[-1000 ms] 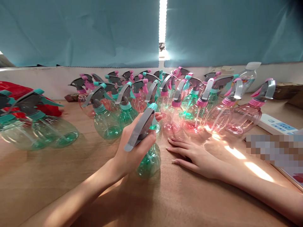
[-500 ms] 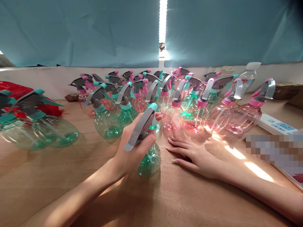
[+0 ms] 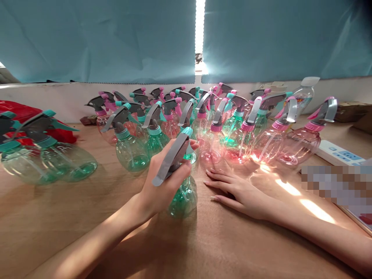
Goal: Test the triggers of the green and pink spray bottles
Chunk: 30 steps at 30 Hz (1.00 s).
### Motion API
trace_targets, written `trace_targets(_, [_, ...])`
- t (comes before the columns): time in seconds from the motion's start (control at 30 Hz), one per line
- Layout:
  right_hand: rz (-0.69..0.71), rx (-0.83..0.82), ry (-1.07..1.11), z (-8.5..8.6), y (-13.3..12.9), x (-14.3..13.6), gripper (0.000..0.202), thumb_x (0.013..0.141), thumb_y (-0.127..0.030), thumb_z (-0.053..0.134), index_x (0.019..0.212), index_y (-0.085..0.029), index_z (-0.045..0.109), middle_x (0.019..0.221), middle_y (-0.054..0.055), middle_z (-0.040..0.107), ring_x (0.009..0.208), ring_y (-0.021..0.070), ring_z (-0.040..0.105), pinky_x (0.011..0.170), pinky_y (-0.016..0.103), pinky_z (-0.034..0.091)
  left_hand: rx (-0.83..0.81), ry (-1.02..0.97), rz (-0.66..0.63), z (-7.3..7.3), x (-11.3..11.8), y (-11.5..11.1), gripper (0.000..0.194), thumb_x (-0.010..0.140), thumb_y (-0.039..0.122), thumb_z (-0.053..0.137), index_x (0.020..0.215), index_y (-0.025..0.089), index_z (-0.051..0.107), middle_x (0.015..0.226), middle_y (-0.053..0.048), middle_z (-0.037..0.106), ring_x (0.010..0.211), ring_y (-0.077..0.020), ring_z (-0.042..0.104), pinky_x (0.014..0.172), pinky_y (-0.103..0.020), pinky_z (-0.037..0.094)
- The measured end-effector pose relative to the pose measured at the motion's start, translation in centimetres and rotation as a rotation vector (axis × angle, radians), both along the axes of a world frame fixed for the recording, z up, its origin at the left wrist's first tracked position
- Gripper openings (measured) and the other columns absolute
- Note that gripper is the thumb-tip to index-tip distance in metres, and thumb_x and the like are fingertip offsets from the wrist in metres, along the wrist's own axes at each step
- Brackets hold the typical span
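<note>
My left hand [image 3: 165, 178] is closed around the neck of a green spray bottle [image 3: 184, 197] that stands on the wooden table [image 3: 212, 248]. Its grey trigger head, with a teal nozzle, shows above my fingers; its collar is hidden by the hand. My right hand [image 3: 232, 190] lies flat on the tabletop just right of that bottle, fingers outstretched and holding nothing. Behind both hands stand several more spray bottles, among them a green one [image 3: 132, 149] on the left and a pink one [image 3: 213, 145] near the middle.
Two green spray bottles [image 3: 69, 159] stand at the left, before a red plastic bag [image 3: 62, 131]. At the right are a white power strip [image 3: 343, 153] and a partly blurred flat object [image 3: 357, 211]. A clear bottle [image 3: 305, 93] stands behind, near a teal curtain [image 3: 101, 38].
</note>
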State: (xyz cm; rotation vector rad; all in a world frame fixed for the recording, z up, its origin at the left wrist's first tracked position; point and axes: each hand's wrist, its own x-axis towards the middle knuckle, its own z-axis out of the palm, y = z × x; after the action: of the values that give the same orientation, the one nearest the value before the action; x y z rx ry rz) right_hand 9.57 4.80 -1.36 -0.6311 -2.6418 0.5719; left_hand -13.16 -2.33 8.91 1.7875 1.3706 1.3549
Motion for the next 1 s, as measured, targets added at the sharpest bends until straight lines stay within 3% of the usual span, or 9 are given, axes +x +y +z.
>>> trace_targets(0.2, [0.012,-0.011,-0.006,-0.11,0.09,0.06,0.046,0.099,-0.047,0.051,0.139,-0.025,0.057,0.150,0.010,0.049,0.142,0.0299,0.040,0.115,0.054,0.035,-0.005,0.052,-0.011,0.77,-0.27,0.16,0.019,0.078,0.017,0.054,0.093,0.020,0.064,0.091,-0.002,0.067,0.076,-0.0172,0.057,0.071,-0.033,0.046])
trace_targets(0.5, [0.030,-0.001,-0.004,0.26,0.07,-0.14,0.046,0.099,-0.046,0.050,0.139,-0.023,0.057,0.149,0.011,0.050,0.141,0.0282,0.040,0.116,0.051,0.035,0.022,0.065,-0.013,0.94,-0.56,0.07,0.008,0.076,0.018,0.054,0.080,0.019,0.060,0.078,-0.001,0.063,0.074,-0.0184,0.060,0.067,-0.034,0.044])
trace_targets(0.6, [0.036,-0.011,0.001,0.49,0.03,-0.15,0.045,0.100,-0.046,0.049,0.138,-0.024,0.057,0.149,0.010,0.049,0.140,0.0283,0.042,0.115,0.052,0.035,0.011,0.034,-0.019,0.93,-0.58,0.15,0.014,0.076,0.018,0.055,0.087,0.020,0.063,0.087,-0.002,0.069,0.081,-0.0203,0.064,0.073,-0.035,0.048])
trace_targets(0.73, [0.035,0.013,-0.017,0.63,0.08,-0.17,0.046,0.100,-0.047,0.048,0.140,-0.025,0.056,0.149,0.009,0.050,0.141,0.0270,0.041,0.117,0.050,0.033,-0.041,-0.049,-0.041,0.96,-0.24,0.20,0.030,0.078,0.015,0.057,0.107,0.023,0.063,0.118,-0.005,0.070,0.110,-0.0237,0.064,0.095,-0.037,0.051])
trace_targets(1.0, [0.053,0.042,-0.048,0.86,0.12,-0.27,0.048,0.101,-0.046,0.045,0.139,-0.019,0.056,0.148,0.013,0.050,0.139,0.0276,0.043,0.115,0.048,0.036,-0.037,-0.018,-0.066,1.10,0.33,-0.06,0.046,0.083,0.016,0.064,0.128,0.025,0.056,0.136,-0.008,0.062,0.126,-0.0270,0.058,0.093,-0.036,0.057])
